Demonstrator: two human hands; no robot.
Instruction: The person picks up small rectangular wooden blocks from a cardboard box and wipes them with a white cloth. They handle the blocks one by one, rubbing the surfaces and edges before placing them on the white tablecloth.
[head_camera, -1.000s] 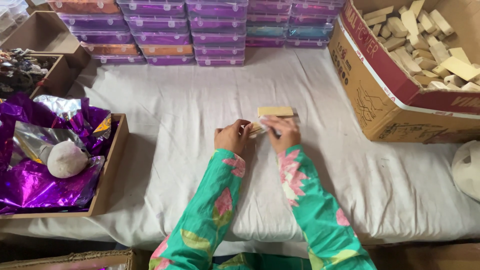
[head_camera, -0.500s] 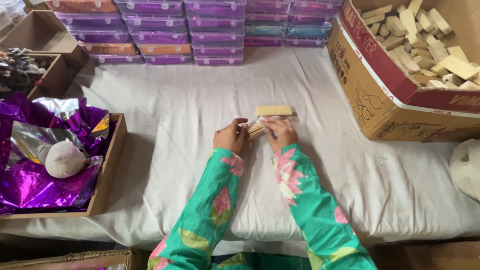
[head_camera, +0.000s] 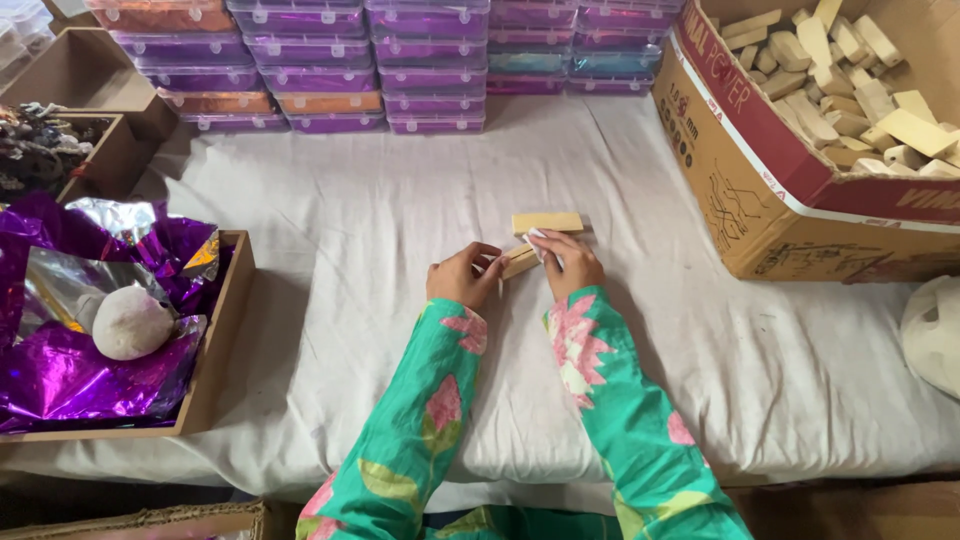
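Two hands work at the middle of a white cloth (head_camera: 350, 230) that covers the whole work surface, and everything else is placed here by that cloth. Along its far edge stand rows of purple plastic boxes (head_camera: 420, 70), stacked several high. At its right edge sits a big cardboard carton (head_camera: 760, 200) full of pale wooden blocks. At its left edge lies a shallow wooden tray (head_camera: 225, 330) heaped with purple foil and a whitish ball (head_camera: 130, 322). Beyond the tray, at the far left corner, are smaller cardboard boxes (head_camera: 70, 80).

Near the cloth's centre, the left hand (head_camera: 462, 278) and the right hand (head_camera: 570, 262) close together on one small wooden block (head_camera: 520, 262), fingers curled on its two ends; a scrap of white paper (head_camera: 535, 240) shows under the right fingertips. A second block (head_camera: 547, 222) lies free just beyond them, touching neither hand as far as I can tell.

By my reading, the step in hand is wrapping or papering the held block. The next move calls for a steady pinch from the left hand while the right smooths the paper flat without letting the block twist.
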